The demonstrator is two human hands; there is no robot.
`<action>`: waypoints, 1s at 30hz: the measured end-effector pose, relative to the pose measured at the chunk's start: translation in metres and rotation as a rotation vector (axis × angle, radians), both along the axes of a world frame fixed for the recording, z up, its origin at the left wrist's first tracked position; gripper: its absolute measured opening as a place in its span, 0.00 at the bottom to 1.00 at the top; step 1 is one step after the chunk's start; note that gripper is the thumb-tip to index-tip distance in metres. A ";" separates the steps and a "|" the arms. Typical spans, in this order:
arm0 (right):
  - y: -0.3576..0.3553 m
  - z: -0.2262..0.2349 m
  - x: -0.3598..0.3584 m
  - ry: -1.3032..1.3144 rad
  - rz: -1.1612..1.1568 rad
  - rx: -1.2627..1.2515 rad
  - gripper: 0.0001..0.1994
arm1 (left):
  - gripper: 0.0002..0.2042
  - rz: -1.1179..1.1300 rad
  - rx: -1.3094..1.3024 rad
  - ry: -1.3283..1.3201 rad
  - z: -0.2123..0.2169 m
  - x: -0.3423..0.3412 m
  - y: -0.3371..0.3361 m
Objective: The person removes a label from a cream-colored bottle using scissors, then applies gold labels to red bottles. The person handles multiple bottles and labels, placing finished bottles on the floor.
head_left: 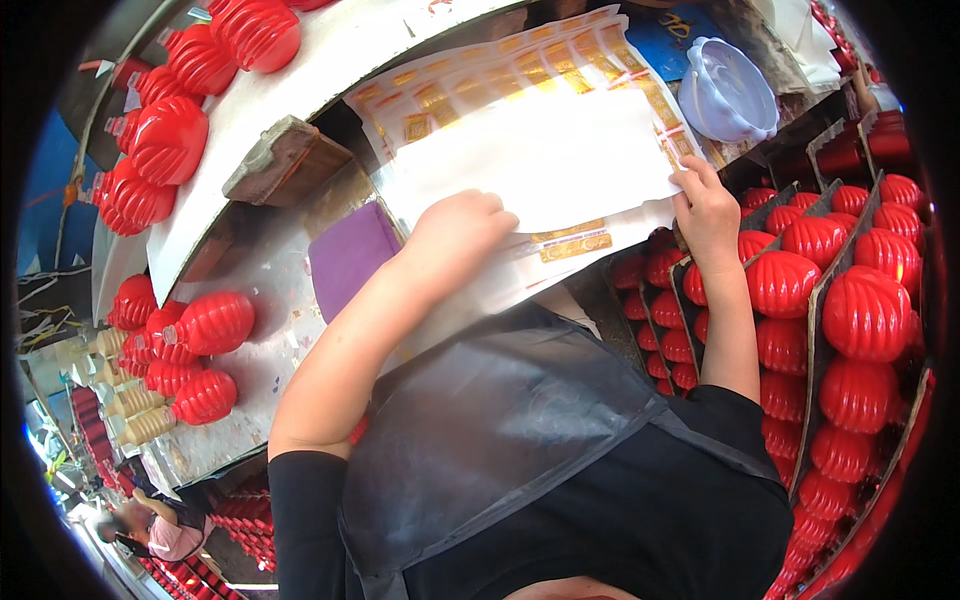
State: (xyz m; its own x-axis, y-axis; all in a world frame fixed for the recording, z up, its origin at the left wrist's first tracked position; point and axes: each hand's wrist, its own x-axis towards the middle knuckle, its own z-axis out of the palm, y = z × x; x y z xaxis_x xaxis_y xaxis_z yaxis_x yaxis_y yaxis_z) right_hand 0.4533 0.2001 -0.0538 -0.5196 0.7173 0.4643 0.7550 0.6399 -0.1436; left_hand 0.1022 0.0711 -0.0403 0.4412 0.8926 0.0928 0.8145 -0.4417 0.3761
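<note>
"At the worktop's [265, 365] near edge, what do your hands have?"
"Your right hand [710, 212] pinches the white sheet's [540, 160] right edge; your left hand [460, 235] curls on its near-left part, grip unclear."
"So the sheet lies between them?"
"Between and beyond, over gold-printed sheets [440, 95]. Left of your left hand sits a purple pad [350, 255]."

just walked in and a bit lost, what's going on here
A person in a dark apron is handling a white sheet over gold-patterned sheets. The left hand is at its lower left, the right hand at its right edge. A purple pad lies further left, with red ribbed bottles beyond.
</note>
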 end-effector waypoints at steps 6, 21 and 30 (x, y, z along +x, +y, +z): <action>-0.006 0.000 0.004 -0.128 0.007 -0.038 0.09 | 0.09 -0.006 -0.165 -0.063 0.014 0.002 0.001; 0.066 0.026 -0.107 -0.239 0.238 -0.170 0.27 | 0.17 0.463 -0.133 0.132 0.006 -0.044 0.074; 0.017 0.048 -0.071 -0.368 0.236 0.073 0.05 | 0.16 0.204 -0.017 0.141 0.047 -0.002 0.007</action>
State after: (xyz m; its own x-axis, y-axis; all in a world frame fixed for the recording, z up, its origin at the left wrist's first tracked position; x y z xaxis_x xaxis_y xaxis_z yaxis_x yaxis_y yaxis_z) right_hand 0.3821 0.2166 -0.0057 -0.8054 0.5310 0.2633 0.5792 0.7995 0.1595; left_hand 0.1000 0.0780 0.0070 0.2592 0.9655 0.0270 0.9312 -0.2572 0.2582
